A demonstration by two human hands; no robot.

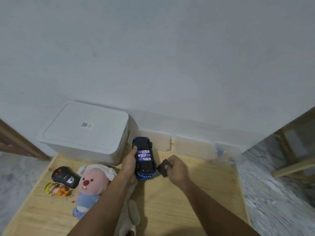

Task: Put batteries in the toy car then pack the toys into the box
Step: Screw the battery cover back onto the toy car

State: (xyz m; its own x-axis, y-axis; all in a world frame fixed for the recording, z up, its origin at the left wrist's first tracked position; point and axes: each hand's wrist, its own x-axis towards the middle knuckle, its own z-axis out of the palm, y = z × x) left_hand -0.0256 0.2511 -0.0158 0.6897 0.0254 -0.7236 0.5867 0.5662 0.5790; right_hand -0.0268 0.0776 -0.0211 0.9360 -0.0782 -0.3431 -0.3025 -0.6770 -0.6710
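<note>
Currently the toy car [144, 158] lies upside down on the wooden table [196, 198], near its middle, with the blue bumper end toward the near edge. Its battery bay is uncovered, and three batteries [143, 155] sit side by side in it, labels facing up.

Left hand [129, 163]: fingers curled around the left flank of the car, gripping it, with one fingertip resting on the underside just beside the farthest battery.

Right hand [175, 169]: positioned just right of the car, not touching it. The fingers pinch a small dark flat piece, the battery cover [163, 167], which is tilted and sits between the hand and the car.

White storage box [85, 132]: stands at the far left of the table against the wall, lid closed, with a small QR label on top.

Items on the left part of the table, near side of the box:
- Black remote control [65, 177] with red buttons.
- Small yellow and orange figure [56, 189], just near-left of the remote.
- Pink plush toy [90, 188] in blue clothing, lying face up, partly under the left forearm.

Three clear plastic containers [194, 147] line the far edge to the right of the car; the contents of the rightmost one are too blurred to identify.
</note>
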